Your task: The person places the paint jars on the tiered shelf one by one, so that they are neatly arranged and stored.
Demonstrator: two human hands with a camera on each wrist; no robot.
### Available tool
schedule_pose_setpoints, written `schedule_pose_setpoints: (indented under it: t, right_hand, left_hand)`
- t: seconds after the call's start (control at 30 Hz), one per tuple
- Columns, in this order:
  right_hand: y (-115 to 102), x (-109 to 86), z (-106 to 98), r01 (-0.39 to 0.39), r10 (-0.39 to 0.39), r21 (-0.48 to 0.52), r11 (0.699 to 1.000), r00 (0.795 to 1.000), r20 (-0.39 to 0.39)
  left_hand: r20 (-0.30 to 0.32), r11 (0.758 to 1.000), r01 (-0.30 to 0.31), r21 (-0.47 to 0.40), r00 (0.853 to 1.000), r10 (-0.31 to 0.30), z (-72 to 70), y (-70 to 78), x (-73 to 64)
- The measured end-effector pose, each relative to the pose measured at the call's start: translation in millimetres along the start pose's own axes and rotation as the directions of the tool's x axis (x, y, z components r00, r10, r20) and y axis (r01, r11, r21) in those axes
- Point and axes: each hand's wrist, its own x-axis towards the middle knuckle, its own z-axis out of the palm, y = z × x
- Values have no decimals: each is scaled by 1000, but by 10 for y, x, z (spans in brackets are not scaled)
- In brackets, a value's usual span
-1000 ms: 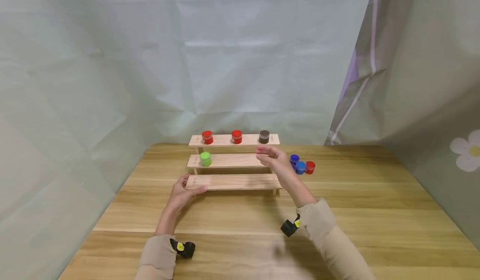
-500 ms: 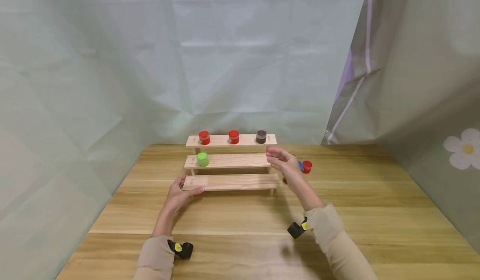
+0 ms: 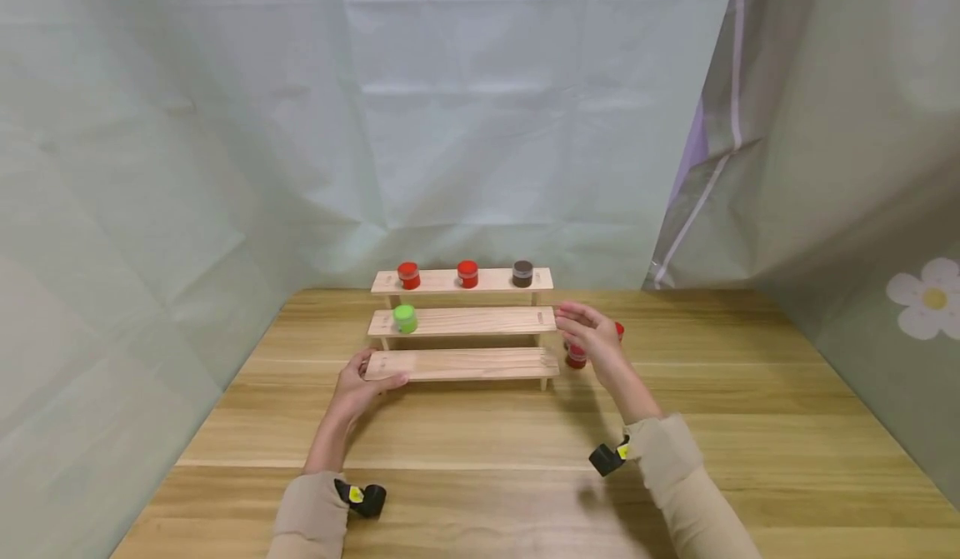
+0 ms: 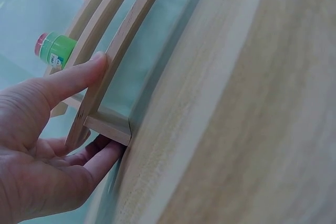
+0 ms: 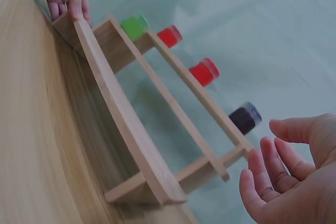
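A three-step wooden rack [image 3: 465, 365] stands on the table. My left hand [image 3: 356, 388] grips the left end of its lowest step, thumb on the front edge and fingers curled under the end in the left wrist view. A green-lidded paint jar [image 3: 405, 319] sits at the left of the middle step. On the top step are a red jar [image 3: 408, 276], a second red jar [image 3: 468, 274] and a dark jar [image 3: 522, 273]. My right hand [image 3: 598, 344] hovers just past the middle step's right end, fingers loosely bent, holding nothing.
Right of the rack, a red jar [image 3: 576, 357] stands on the wooden table [image 3: 465, 442], and another red jar [image 3: 619, 331] is partly hidden behind my right hand. Pale cloth curtains [image 3: 480, 126] close off the back and sides.
My right hand has moved right, from over the middle step's right part to beyond its end. It now covers the blue jars; a red jar beside the rack shows. My left hand keeps its grip.
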Motion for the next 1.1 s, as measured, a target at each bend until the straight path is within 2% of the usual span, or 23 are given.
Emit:
schedule_pose_setpoints:
  t: [0.17,0.5,0.83,1.1]
  right_hand:
    - [40,7,-119,-26,26,0,1000,999,-40]
    - [128,7,-293,-62,64,32,998,996,-68]
    - [229,45,-326,-99,102,33,995,990,-94]
    - [319,54,-348,-87,86,-5,996,987,-136]
  left_hand:
    - [0,1000,5,-1,1000,-5,18,7,30]
    - [-4,1000,3,6,1000,-3,43,5,30]
    - [-14,1000,7,3,1000,-7,8,-4,26]
    - [-9,1000,12,10,1000,-12,-3,1,16]
